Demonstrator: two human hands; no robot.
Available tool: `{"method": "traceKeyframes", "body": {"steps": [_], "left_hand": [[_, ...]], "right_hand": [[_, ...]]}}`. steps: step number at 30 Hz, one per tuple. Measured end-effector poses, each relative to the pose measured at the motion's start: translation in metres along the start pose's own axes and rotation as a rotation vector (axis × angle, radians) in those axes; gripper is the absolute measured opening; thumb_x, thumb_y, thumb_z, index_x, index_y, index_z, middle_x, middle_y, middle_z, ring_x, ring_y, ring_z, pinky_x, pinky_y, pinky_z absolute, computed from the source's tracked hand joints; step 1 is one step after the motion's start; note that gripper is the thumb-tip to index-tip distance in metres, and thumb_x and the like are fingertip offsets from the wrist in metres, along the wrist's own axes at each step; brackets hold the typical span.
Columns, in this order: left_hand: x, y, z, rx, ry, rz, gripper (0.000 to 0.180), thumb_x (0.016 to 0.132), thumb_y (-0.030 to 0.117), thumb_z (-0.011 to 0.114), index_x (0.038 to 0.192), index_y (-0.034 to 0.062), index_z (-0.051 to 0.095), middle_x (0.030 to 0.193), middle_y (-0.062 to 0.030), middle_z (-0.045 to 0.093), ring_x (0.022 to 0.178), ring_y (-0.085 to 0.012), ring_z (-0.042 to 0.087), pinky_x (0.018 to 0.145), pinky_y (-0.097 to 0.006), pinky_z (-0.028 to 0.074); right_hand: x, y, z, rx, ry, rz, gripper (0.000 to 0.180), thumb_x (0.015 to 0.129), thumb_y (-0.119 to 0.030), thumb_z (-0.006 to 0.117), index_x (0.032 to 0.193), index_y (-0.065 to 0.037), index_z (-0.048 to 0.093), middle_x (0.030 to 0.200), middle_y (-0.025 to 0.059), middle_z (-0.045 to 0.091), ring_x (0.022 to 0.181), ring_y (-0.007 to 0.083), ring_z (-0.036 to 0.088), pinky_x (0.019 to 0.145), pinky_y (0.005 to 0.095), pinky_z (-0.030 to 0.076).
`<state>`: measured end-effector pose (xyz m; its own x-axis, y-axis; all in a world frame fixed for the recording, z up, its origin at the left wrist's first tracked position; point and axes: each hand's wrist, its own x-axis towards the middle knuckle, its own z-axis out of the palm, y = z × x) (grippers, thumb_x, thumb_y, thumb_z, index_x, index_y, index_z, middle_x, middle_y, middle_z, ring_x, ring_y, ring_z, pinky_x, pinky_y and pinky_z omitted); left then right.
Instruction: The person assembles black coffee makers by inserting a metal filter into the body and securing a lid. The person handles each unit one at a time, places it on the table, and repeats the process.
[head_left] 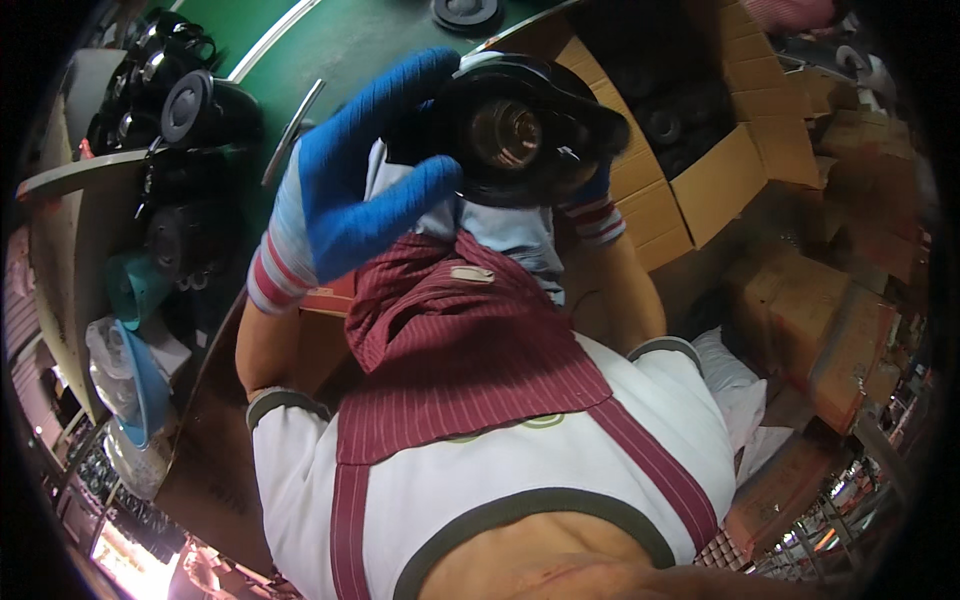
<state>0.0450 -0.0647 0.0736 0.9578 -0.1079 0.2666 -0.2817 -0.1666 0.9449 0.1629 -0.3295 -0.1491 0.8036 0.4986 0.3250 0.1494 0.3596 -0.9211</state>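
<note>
A glossy black jug (560, 95) is held up in front of me at the top middle. Its round opening faces me, and a shiny, brownish liner (508, 135) shows inside. My left hand (365, 165), in a blue knitted glove with a striped cuff, clasps the jug's left side, fingers above and thumb below. On the far right side my right hand (594, 192), gloved alike, is at the jug. Most of its fingers are hidden behind the black body.
Several black jugs (205, 110) stand at the left by a green tabletop (350, 40). A black round lid-like piece (467, 10) lies on that top. To the right an opened cardboard box (725, 185) holds dark parts; closed cartons (815, 330) sit beyond. A blue basin (147, 390) is at lower left.
</note>
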Motion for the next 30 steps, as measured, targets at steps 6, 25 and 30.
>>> {"method": "traceKeyframes", "body": {"steps": [6,25,30], "left_hand": [[-0.002,0.0,0.02,0.079,0.05,0.183,0.065,0.089,0.02,0.082,0.145,-0.0003,0.055,0.13,-0.0204,0.068,0.119,-0.0322,0.069,0.106,-0.041,0.053],[-0.099,-0.14,-0.027,0.178,-0.209,-0.443,0.049,0.091,0.012,0.077,0.138,0.0045,0.064,0.132,-0.0111,0.069,0.119,-0.0233,0.067,0.105,-0.037,0.051],[-0.091,-0.244,-0.11,1.592,0.476,-0.138,0.069,0.085,0.052,0.075,0.138,0.0099,0.062,0.12,-0.0216,0.07,0.103,-0.0415,0.069,0.092,-0.046,0.056]], "right_hand": [[-0.014,-0.001,0.011,0.589,0.098,0.181,0.053,0.107,-0.04,0.052,0.149,-0.007,0.048,0.143,0.016,0.058,0.129,0.0296,0.06,0.107,0.0465,0.053],[0.063,-0.079,0.053,-0.651,-0.718,-0.238,0.065,0.08,-0.033,0.086,0.136,-0.007,0.065,0.132,0.0189,0.067,0.121,0.0354,0.066,0.104,0.0461,0.054],[0.048,-0.042,0.074,-0.413,-0.562,0.129,0.074,0.084,-0.044,0.08,0.142,-0.003,0.059,0.134,0.0206,0.065,0.127,0.032,0.062,0.108,0.0419,0.049]]}}
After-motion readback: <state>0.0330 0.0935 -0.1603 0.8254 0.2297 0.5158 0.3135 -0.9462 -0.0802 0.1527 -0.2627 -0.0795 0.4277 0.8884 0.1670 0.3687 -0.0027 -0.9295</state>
